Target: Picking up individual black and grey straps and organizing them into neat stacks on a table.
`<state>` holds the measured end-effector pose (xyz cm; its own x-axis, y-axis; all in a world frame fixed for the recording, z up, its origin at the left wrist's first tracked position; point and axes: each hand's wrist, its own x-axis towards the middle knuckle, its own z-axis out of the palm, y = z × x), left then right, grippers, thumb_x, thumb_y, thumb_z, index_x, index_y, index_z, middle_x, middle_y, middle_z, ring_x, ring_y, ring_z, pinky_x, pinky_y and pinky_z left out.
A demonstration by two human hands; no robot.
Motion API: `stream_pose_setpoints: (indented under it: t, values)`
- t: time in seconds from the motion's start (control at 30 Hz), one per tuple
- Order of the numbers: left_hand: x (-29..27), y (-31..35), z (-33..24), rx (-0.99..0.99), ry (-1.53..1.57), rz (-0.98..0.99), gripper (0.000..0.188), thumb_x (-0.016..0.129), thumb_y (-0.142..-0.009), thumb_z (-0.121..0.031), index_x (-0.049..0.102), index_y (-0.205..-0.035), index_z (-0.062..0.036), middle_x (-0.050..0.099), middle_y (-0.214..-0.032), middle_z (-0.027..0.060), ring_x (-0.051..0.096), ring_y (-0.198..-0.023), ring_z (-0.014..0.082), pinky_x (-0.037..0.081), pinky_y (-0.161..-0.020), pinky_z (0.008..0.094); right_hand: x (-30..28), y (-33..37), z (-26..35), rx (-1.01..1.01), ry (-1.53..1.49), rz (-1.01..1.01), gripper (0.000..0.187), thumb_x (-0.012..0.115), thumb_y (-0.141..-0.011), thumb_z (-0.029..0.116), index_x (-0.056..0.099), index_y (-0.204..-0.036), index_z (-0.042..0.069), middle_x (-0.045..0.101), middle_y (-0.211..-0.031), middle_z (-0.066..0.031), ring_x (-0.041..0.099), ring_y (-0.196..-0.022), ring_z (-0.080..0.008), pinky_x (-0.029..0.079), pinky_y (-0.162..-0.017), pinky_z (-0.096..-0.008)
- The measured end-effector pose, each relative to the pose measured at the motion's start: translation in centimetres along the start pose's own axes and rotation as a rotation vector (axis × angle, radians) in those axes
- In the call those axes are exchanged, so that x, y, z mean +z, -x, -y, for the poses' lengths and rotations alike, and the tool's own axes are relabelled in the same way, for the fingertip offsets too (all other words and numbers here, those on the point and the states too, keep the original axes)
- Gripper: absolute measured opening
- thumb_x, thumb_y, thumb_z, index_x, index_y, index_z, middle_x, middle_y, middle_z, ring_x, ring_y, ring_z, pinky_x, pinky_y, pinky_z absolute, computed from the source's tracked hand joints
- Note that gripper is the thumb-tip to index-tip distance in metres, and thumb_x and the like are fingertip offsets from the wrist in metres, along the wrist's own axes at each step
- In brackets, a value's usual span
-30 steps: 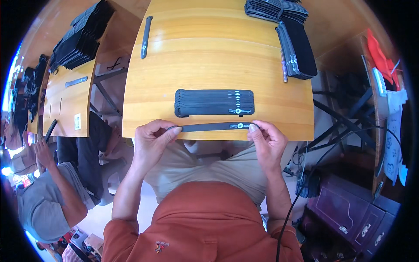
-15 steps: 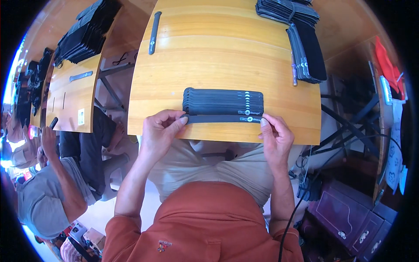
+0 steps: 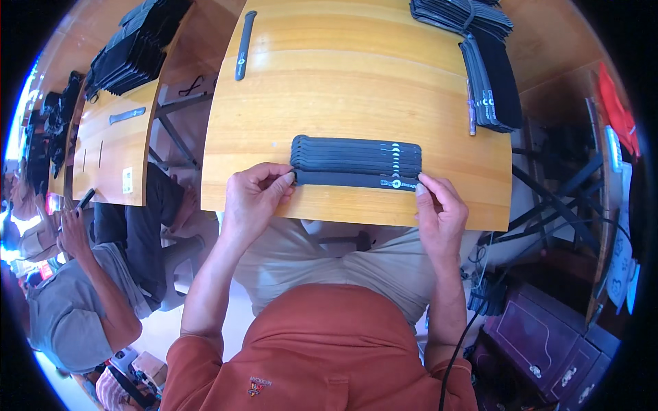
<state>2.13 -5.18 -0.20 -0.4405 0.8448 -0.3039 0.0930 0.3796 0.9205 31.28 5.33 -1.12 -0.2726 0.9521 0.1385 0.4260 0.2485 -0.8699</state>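
A dark grey strap point(image 3: 343, 179) with a pale printed mark near its right end lies stretched between my hands. My left hand point(image 3: 257, 198) pinches its left end between thumb and fingers. At the right end, my right hand point(image 3: 442, 209) grips it the same way. The strap lies along the near side of a fanned row of similar straps point(image 3: 346, 152), partly overlapping it. In that row each strap shows its long edge, with the pale marks lined up toward the right. Both hands are close to the front edge of the wooden table point(image 3: 329, 89).
A single strap point(image 3: 245, 44) lies at the far left of the table. Bundled straps point(image 3: 459, 17), another stack point(image 3: 497, 82) and a pen point(image 3: 471, 108) are at right. To my left, a co-worker point(image 3: 86, 301) sits at another table point(image 3: 110, 168). A purple cabinet point(image 3: 534, 335) stands at lower right.
Both hands have shifted slightly away from me with the strap, which now meets the near side of the row. The view has moved a little.
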Motion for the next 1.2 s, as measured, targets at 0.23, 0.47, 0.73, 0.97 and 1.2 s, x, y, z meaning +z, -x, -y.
stream_pose_setpoints:
  t: [0.23, 0.47, 0.73, 0.97, 1.2]
  values:
    - [0.3, -0.3, -0.7, -0.062, -0.079, -0.016, 0.016, 0.073, -0.100, -0.006, 0.076, -0.109, 0.0067, 0.074, -0.080, 0.0049, 0.067, -0.071, 0.0063, 0.057, -0.067, 0.0225, 0.0, -0.1, -0.7, 0.025, -0.040, -0.016, 0.016, 0.073, -0.095, 0.000, 0.074, -0.110, -0.006, 0.072, -0.092, -0.0119, 0.066, -0.074, -0.0143, 0.053, -0.066, -0.0267]
    - [0.3, -0.5, -1.1, -0.084, -0.089, -0.019, 0.015, 0.074, -0.098, -0.006, 0.077, -0.104, 0.0068, 0.073, -0.076, 0.0036, 0.064, -0.067, 0.0055, 0.053, -0.062, 0.0233, 0.1, -0.5, -0.8, 0.024, -0.046, -0.017, 0.014, 0.074, -0.095, 0.000, 0.075, -0.107, -0.005, 0.071, -0.089, -0.0105, 0.065, -0.073, -0.0127, 0.052, -0.065, -0.0265]
    - [0.0, -1.0, -0.7, -0.098, -0.064, 0.009, 0.012, 0.076, -0.099, -0.009, 0.077, -0.102, 0.0028, 0.072, -0.079, 0.0013, 0.063, -0.067, 0.0041, 0.054, -0.061, 0.0200, 0.0, -0.8, -0.6, 0.033, -0.047, -0.005, 0.013, 0.073, -0.096, 0.000, 0.076, -0.107, -0.006, 0.070, -0.088, -0.0089, 0.062, -0.073, -0.0114, 0.049, -0.065, -0.0255]
    - [-0.1, -1.1, -0.9, -0.089, -0.064, 0.020, 0.011, 0.077, -0.097, -0.006, 0.077, -0.101, 0.0045, 0.073, -0.078, 0.0035, 0.065, -0.066, 0.0055, 0.055, -0.061, 0.0219, -0.1, -1.0, -0.6, 0.033, -0.020, 0.001, 0.013, 0.072, -0.096, 0.000, 0.075, -0.107, -0.007, 0.069, -0.087, -0.0091, 0.061, -0.072, -0.0110, 0.048, -0.063, -0.0255]
    - [-0.1, -1.0, -0.8, -0.073, -0.063, 0.032, 0.011, 0.077, -0.097, -0.007, 0.077, -0.100, 0.0036, 0.073, -0.079, 0.0027, 0.064, -0.067, 0.0053, 0.054, -0.062, 0.0213, -0.2, -0.9, -0.8, 0.016, 0.002, 0.017, 0.012, 0.072, -0.096, -0.001, 0.075, -0.106, -0.006, 0.068, -0.086, -0.0089, 0.061, -0.071, -0.0118, 0.048, -0.062, -0.0253]
